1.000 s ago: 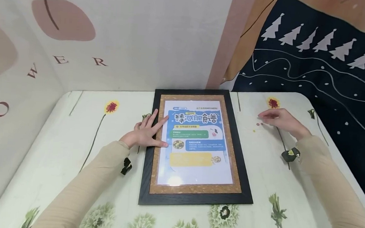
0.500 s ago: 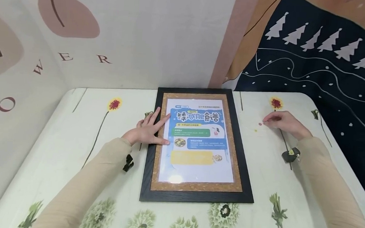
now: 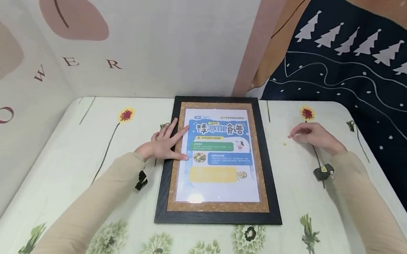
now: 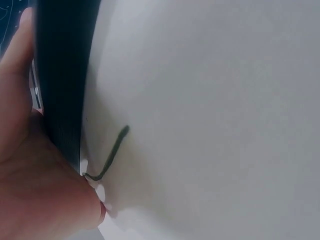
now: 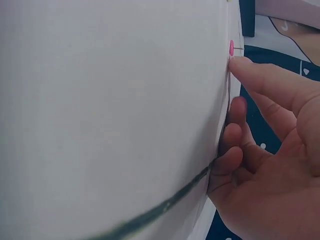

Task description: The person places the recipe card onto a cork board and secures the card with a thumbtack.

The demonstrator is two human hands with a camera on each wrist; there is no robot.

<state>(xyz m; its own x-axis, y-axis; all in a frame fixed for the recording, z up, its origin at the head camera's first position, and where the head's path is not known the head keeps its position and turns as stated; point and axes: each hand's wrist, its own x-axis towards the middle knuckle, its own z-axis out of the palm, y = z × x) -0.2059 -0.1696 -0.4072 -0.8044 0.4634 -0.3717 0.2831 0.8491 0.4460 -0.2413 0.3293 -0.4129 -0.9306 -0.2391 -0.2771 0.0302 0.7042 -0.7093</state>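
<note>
A black picture frame [image 3: 218, 218] with a cork backing lies on the table, a printed blue and white sheet [image 3: 216, 195] inside it. My left hand [image 3: 161, 147] rests with spread fingers over its left edge; the thumb and index finger reach the sheet. Right of the frame, my right hand [image 3: 314, 136] is down at the tabletop with bent fingers, its fingertips beside a small pink thumbtack [image 5: 231, 48]. That tack's pin points up from the table. Whether the fingertips pinch another tack is hidden. A tiny yellow piece [image 3: 284, 144] lies nearby.
The table carries a pale flower-printed cloth [image 3: 127, 208]. A light wall hanging [image 3: 177, 42] stands behind it, and a dark one with white trees [image 3: 352, 70] borders the right side. Small black devices hang at both wrists.
Two pink dots showed by my right fingertips before; now one shows, the other covered by the fingertips. My left hand stays on the frame. The view has shifted slightly.
</note>
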